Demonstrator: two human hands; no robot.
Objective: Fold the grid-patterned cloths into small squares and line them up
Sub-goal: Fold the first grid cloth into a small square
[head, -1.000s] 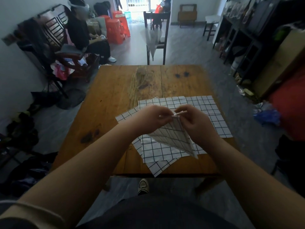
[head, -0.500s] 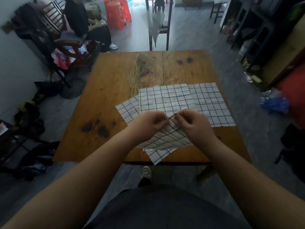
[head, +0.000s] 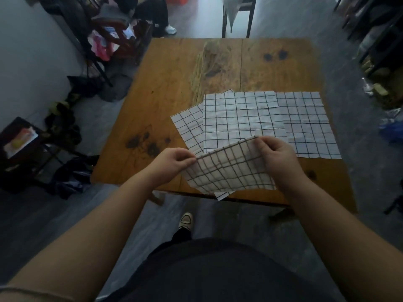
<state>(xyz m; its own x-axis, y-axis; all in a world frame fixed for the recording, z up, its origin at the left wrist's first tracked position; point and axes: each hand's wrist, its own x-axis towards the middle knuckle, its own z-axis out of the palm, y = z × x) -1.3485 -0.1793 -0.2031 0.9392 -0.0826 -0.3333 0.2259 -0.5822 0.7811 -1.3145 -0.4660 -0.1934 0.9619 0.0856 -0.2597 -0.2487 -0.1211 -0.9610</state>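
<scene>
Cloth top edge pinched between hands

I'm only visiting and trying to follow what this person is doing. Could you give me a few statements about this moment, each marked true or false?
1. The left hand and the right hand both pinch one held cloth by its far edge. True.
2. The held cloth lies flat on the table. False: its far edge is raised between the hands.
3. Several spread cloths lie open on the wooden table beyond the hands. True.
4. Small folded squares stand lined up on the table. False: no folded square is in view.
5. A chair stands at the table's far side. True.
</scene>
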